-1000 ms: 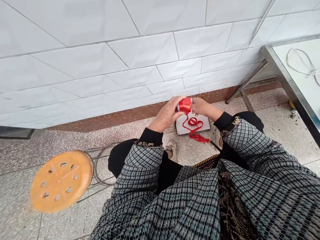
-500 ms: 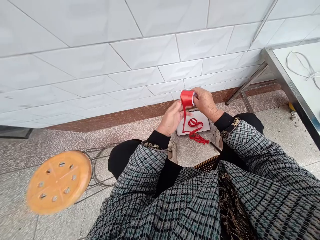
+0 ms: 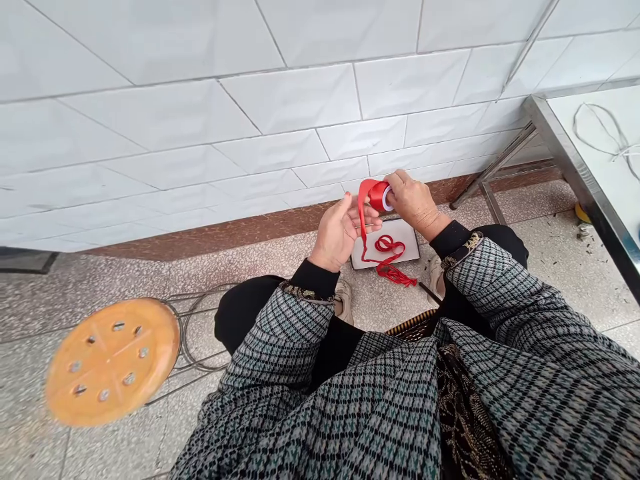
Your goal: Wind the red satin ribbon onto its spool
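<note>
I hold a red ribbon spool [image 3: 379, 195] in front of me, above the floor. My right hand [image 3: 413, 202] is closed round the spool's right end. My left hand [image 3: 341, 230] pinches the loose red ribbon [image 3: 361, 215] just left of the spool. The ribbon runs down from my fingers to a loose red pile [image 3: 393, 261] lying on a white board [image 3: 407, 241] and on the floor between my feet. Both of my sleeves are checked grey and green.
An orange round stool [image 3: 111, 361] with a wire frame stands at the lower left. A steel table [image 3: 583, 160] with white cord on it is at the right. A white tiled wall [image 3: 250, 113] rises close ahead. The floor is speckled stone.
My right hand has lifted the spool up and to the right. My left hand has come off the spool and now grips the ribbon, with a longer length unwound.
</note>
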`<state>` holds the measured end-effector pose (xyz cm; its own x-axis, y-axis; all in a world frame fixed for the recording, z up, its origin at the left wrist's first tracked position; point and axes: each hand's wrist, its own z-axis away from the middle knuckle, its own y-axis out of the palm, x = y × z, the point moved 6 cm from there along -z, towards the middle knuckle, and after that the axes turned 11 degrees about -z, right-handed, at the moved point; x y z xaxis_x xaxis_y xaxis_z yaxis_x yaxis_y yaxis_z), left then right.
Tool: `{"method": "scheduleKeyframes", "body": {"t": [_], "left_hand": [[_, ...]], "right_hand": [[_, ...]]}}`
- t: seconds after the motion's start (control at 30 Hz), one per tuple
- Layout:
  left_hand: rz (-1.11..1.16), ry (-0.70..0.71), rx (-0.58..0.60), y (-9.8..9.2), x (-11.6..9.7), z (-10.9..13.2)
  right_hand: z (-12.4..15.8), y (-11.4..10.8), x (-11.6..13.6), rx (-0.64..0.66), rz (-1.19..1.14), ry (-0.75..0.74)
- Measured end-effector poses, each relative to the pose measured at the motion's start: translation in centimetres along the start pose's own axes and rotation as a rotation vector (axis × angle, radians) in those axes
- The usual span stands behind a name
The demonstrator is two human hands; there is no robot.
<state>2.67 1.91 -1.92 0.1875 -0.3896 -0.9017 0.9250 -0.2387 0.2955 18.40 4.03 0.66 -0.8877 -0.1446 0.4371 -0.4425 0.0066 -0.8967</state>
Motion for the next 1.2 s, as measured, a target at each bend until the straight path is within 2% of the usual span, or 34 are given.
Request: {"method": "scheduleKeyframes", "body": {"t": [0.13, 0.3, 0.6, 0.8, 1.0, 1.2], "left_hand": [[-0.026, 0.028, -0.016, -0.2, -0.1, -0.3], [0.004, 0.117, -0.013, -0.1, -0.6, -1.0], [-0.051, 0.156, -0.037, 0.0, -1.3, -1.9], [-0.038, 0.155, -0.041, -0.1, -1.3, -2.3], [-0.038, 0.054, 0.057, 0.9, -0.1, -2.1], [0.102, -0.042, 0.02, 2.1, 1.1, -1.0]], "right_hand": [[0.3, 0.6, 0.4, 0.096, 0.087, -0.039], [0.2, 1.6, 0.2, 0.149, 0.09, -0.09], [-0.1, 3.1, 0.2, 0.28, -0.192, -0.196], [0.5, 3.3, 0.3, 0.406, -0.3, -0.131], [0.4, 2.9, -1.3, 0.289, -0.188, -0.031], [-0.1, 0.2, -2.1, 0.027, -0.07, 0.028]]}}
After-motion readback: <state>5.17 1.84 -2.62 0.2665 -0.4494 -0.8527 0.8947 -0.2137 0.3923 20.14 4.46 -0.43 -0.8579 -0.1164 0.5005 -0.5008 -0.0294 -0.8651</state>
